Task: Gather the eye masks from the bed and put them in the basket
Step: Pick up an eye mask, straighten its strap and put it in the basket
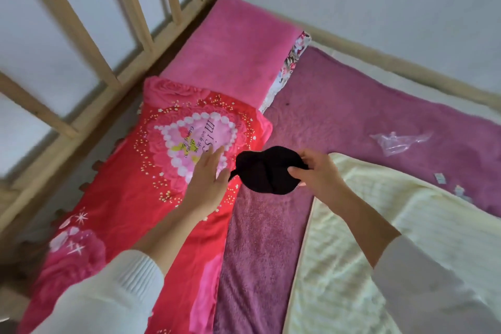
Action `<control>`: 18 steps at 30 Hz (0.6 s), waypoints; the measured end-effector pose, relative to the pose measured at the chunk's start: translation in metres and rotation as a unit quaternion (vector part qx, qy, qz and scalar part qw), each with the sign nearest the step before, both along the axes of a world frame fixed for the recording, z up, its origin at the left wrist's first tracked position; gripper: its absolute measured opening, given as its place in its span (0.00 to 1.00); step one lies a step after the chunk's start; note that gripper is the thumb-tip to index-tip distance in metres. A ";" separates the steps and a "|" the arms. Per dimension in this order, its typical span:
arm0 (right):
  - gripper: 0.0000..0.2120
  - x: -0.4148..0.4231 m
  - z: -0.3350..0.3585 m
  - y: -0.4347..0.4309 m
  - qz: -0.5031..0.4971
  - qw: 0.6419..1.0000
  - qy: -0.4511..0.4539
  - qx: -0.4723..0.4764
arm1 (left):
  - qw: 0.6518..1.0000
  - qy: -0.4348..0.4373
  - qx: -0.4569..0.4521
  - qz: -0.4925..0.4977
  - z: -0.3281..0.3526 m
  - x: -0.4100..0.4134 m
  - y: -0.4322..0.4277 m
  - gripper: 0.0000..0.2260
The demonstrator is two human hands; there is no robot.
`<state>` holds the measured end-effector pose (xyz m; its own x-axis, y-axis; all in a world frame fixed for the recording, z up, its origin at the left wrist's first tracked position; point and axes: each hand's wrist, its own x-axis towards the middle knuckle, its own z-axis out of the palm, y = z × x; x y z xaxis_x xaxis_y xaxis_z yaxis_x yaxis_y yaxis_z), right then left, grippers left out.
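Note:
A black eye mask hangs above the bed, pinched at its right end by my right hand. Its thin strap dangles at the left end, close to my left hand. That hand hovers flat over the red heart-print pillow with its fingers spread and holds nothing. No basket is in view, and I see no other eye mask on the bed.
A purple fleece blanket covers the mattress. A pink pillow lies by the wooden headboard rails. A cream quilted blanket lies at the right. A crumpled clear plastic wrapper and small scraps rest on the purple blanket.

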<state>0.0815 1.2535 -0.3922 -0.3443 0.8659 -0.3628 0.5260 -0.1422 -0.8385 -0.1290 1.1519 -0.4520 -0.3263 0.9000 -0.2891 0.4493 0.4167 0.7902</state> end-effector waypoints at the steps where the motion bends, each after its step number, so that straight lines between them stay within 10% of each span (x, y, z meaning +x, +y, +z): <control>1: 0.11 0.003 0.020 -0.009 0.028 1.000 0.011 -0.002 | 0.999 -0.020 0.033 -0.002 0.022 0.001 -0.006 0.24; 7: 0.10 0.007 0.118 -0.060 0.132 0.988 0.075 0.027 | 0.984 -0.150 0.016 -0.098 0.131 0.001 -0.062 0.23; 12: 0.14 0.005 0.156 -0.089 0.152 0.980 0.084 0.101 | 0.987 -0.108 0.021 -0.118 0.176 0.009 -0.099 0.08; 18: 0.20 0.010 0.175 -0.128 0.133 0.973 0.182 0.057 | 0.995 -0.050 0.068 -0.054 0.204 0.032 -0.127 0.13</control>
<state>0.0912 1.1259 -0.2174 -0.6496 0.7558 -0.0820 0.1965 0.0628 -0.9785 -0.0970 1.0250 -0.2481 -0.2019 0.9613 -0.1874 0.4024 0.2559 0.8790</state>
